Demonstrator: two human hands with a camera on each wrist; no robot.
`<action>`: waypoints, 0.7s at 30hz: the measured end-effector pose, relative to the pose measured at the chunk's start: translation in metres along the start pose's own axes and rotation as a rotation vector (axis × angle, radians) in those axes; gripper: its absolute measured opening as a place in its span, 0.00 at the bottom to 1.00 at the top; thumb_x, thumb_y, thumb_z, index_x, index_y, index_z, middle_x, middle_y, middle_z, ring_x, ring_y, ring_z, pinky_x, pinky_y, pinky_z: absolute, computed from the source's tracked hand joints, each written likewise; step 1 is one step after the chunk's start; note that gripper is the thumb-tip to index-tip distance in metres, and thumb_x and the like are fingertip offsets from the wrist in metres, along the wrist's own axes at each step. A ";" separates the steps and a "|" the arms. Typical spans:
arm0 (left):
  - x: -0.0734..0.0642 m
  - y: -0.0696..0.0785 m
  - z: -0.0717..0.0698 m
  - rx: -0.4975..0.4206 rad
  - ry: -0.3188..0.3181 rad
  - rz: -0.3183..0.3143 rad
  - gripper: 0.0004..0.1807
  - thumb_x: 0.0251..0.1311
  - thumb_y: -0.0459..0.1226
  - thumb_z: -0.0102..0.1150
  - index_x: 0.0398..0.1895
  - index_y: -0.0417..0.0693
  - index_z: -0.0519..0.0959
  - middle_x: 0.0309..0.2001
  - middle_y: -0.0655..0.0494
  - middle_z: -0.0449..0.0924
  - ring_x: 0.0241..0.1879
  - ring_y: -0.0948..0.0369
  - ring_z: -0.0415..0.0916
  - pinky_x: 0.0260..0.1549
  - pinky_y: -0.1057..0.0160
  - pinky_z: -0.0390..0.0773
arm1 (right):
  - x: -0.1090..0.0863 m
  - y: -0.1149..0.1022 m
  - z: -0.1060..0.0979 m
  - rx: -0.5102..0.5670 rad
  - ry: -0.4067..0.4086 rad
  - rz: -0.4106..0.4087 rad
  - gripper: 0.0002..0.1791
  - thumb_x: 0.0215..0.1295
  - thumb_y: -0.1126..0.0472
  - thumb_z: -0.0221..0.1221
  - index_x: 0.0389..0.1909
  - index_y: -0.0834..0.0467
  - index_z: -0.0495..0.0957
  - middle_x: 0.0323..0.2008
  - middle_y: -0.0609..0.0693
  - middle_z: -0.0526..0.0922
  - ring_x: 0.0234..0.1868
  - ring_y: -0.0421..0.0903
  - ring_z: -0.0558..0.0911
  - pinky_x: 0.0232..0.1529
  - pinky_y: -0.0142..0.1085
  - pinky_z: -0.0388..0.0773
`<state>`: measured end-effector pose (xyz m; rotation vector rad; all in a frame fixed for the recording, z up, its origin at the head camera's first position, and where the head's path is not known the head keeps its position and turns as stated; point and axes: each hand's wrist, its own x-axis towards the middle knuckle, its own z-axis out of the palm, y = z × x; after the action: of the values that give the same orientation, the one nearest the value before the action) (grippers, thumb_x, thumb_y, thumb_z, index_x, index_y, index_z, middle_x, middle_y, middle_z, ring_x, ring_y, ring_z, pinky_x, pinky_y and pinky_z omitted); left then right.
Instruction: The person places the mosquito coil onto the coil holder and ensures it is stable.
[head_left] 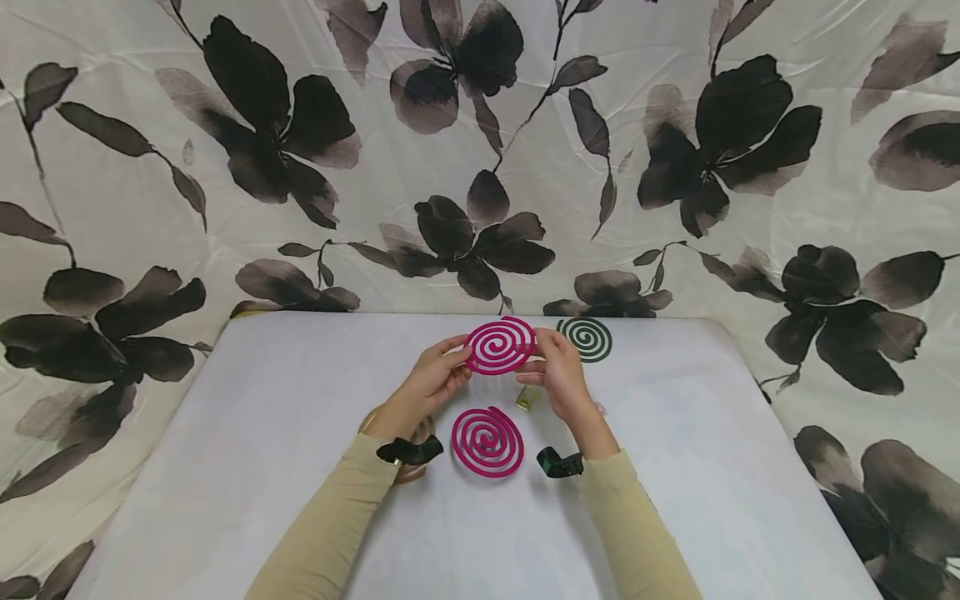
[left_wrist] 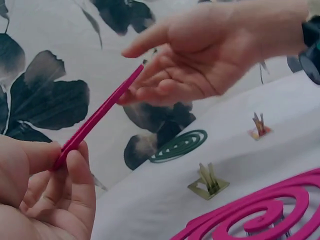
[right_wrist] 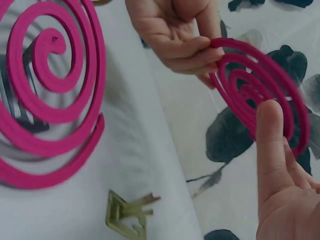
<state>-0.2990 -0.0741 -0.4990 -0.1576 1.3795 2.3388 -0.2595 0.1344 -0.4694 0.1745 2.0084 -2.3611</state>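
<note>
In the head view a pink mosquito coil point(head_left: 500, 345) is held up above the far part of the table. My left hand point(head_left: 431, 381) pinches its left edge between thumb and fingers. My right hand point(head_left: 558, 372) is at the opposite edge. In the left wrist view the right fingers point(left_wrist: 165, 87) are against or just behind the coil, while the thumb stands away from it. A second pink coil point(head_left: 487, 442) lies below the hands, raised over a metal stand point(right_wrist: 22, 100). A small gold-coloured metal stand point(head_left: 527, 397) with upright prongs is beside it.
A dark green coil point(head_left: 585, 339) lies near the table's far edge, right of the hands. A brown coil point(head_left: 412, 477) is partly hidden under the left wrist. Another small metal stand point(left_wrist: 260, 127) is near the right wrist. Behind the white table point(head_left: 247, 417) hangs a flowered cloth point(head_left: 465, 150).
</note>
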 end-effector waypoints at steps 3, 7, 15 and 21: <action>0.000 0.000 0.001 0.061 0.008 0.026 0.23 0.67 0.30 0.56 0.65 0.41 0.66 0.34 0.50 0.79 0.24 0.64 0.75 0.26 0.70 0.78 | -0.005 -0.003 -0.003 -0.098 0.014 0.009 0.21 0.73 0.55 0.54 0.63 0.59 0.68 0.44 0.59 0.83 0.31 0.49 0.86 0.33 0.40 0.83; -0.001 -0.004 0.003 0.149 0.017 0.043 0.22 0.66 0.30 0.58 0.62 0.41 0.68 0.34 0.50 0.79 0.26 0.63 0.76 0.26 0.69 0.79 | -0.009 -0.002 -0.008 -0.199 -0.012 0.021 0.24 0.71 0.59 0.56 0.65 0.57 0.65 0.42 0.60 0.84 0.32 0.50 0.85 0.35 0.41 0.82; -0.006 -0.018 0.014 0.336 -0.002 0.092 0.27 0.62 0.27 0.61 0.63 0.39 0.65 0.30 0.52 0.78 0.24 0.63 0.78 0.32 0.64 0.81 | -0.010 0.011 -0.011 -0.225 -0.056 0.033 0.36 0.67 0.63 0.61 0.72 0.55 0.54 0.50 0.63 0.80 0.32 0.48 0.85 0.38 0.49 0.82; -0.011 -0.015 0.025 0.453 -0.024 0.083 0.26 0.61 0.29 0.62 0.61 0.38 0.67 0.36 0.48 0.80 0.31 0.60 0.81 0.43 0.56 0.80 | -0.013 0.017 -0.010 -0.260 0.008 -0.010 0.36 0.66 0.65 0.61 0.71 0.56 0.55 0.50 0.65 0.79 0.33 0.47 0.84 0.36 0.49 0.82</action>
<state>-0.2796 -0.0494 -0.4954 0.0625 1.8897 2.0166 -0.2443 0.1415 -0.4859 0.1649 2.2970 -2.0793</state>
